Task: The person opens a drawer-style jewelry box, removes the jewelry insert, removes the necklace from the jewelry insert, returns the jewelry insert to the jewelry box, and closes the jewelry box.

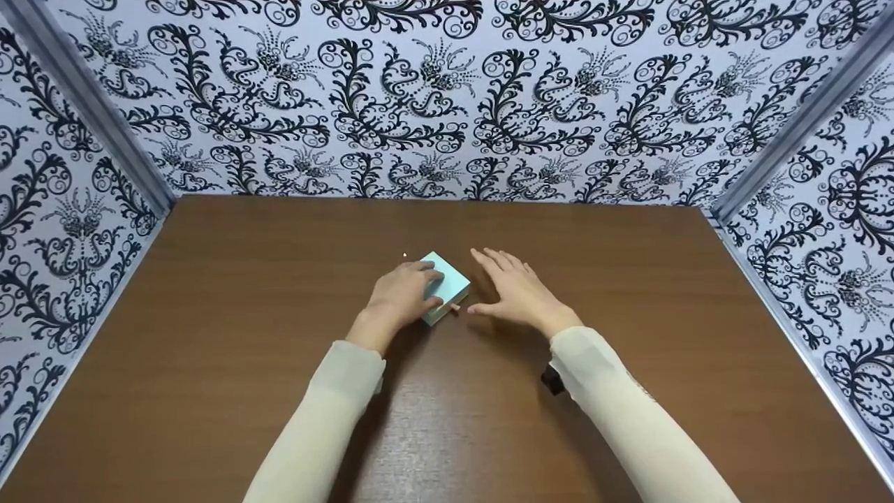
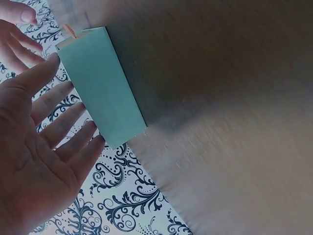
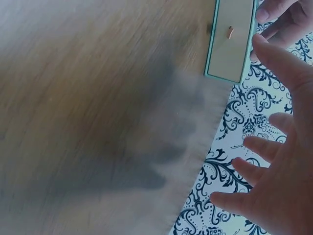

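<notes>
A small mint-green box [image 1: 448, 282] lies on the brown table, turned at an angle. Its cream end [image 3: 231, 41], framed by green edges, faces the right hand and carries a short pinkish-orange ribbon tab [image 3: 230, 33]. My left hand [image 1: 401, 293] rests on the box's left part, thumb toward the near edge, fingers extended over the top. In the left wrist view the fingertips [image 2: 73, 88] lie along one edge of the green side. To the right of the box, my right hand [image 1: 520, 293] hovers with fingers spread and nothing in it.
The brown wooden table [image 1: 230, 314] is bordered at the back and both sides by panels [image 1: 433, 98] with a black swirl pattern on white. Grey metal posts [image 1: 782, 112] stand at the back corners. A small black device [image 1: 552, 381] sits under the right cuff.
</notes>
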`<state>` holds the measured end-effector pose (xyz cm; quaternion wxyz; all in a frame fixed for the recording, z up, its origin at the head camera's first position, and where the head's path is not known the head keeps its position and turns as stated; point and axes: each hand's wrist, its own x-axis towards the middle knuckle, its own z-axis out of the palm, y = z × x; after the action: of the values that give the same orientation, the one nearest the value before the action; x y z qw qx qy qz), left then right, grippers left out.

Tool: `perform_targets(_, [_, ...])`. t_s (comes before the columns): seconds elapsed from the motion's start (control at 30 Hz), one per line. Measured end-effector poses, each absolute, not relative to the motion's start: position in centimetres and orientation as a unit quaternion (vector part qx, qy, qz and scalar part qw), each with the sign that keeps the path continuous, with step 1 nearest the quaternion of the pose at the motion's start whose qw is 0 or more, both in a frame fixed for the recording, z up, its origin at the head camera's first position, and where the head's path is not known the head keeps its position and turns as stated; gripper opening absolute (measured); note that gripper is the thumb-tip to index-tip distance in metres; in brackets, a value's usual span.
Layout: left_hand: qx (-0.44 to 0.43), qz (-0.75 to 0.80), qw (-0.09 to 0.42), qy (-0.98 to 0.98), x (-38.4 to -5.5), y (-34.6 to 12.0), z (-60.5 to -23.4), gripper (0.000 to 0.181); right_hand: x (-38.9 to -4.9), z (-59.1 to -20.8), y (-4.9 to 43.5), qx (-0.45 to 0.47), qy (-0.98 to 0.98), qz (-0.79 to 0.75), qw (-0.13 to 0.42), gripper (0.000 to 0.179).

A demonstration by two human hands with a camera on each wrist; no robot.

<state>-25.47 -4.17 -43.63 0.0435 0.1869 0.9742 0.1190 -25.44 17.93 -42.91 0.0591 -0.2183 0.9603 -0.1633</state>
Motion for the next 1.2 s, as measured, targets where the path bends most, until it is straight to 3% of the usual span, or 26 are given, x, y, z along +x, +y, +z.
perform_targets(1.2, [0.169,0.078,0.027,0.982,-23.3,-3.5,-42.7,0.044,-23.6,-43.4,17.3,-0.254,0.948,-0.179,0.066,0.062])
